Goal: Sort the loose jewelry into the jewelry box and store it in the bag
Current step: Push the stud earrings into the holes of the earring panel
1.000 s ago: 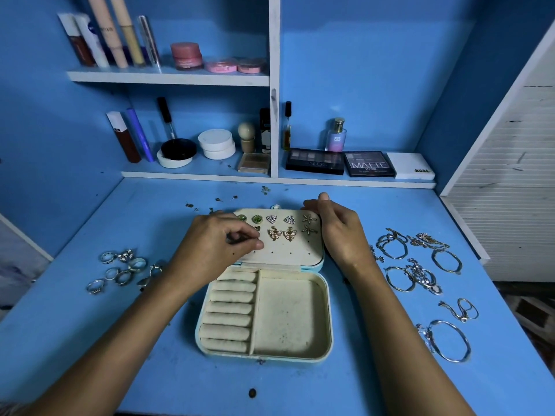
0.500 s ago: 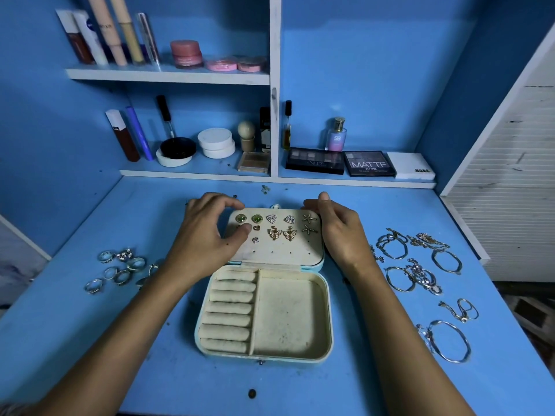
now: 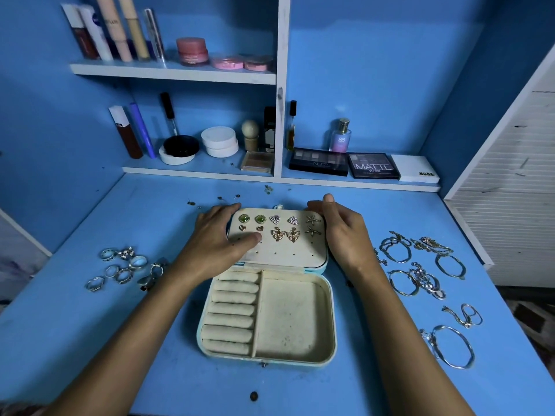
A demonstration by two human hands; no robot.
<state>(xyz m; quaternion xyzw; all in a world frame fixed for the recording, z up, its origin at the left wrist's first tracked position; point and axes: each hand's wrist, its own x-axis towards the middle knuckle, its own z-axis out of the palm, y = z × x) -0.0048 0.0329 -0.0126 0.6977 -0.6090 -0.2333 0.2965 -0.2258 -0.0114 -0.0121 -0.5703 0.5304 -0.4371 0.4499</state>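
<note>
An open pale-blue jewelry box [image 3: 330, 325] lies in the middle of the blue desk, with ring rolls on the left and one bare compartment on the right. Its cream lid [image 3: 288, 253] stands tilted back and carries several earrings [image 3: 282, 228] pinned in rows. My left hand [image 3: 216, 235] grips the lid's left edge, thumb pressed on the panel near a small earring, fingers round the far corner. My right hand [image 3: 342, 232] grips the lid's right edge. Several loose rings [image 3: 124, 267] lie to the left, several bracelets [image 3: 420, 265] to the right. No bag is in view.
A few small studs [image 3: 228, 198] lie on the desk behind the box. Low shelves at the back hold cosmetics, eyeshadow palettes [image 3: 374, 166] and a perfume bottle [image 3: 341, 136]. A white slatted panel [image 3: 510, 175] borders the desk on the right. A dark speck [image 3: 254, 395] lies near the front edge.
My left hand has moved from pinching at the middle of the lid's panel out to the lid's left edge and far corner. My right hand has stayed on the right edge.
</note>
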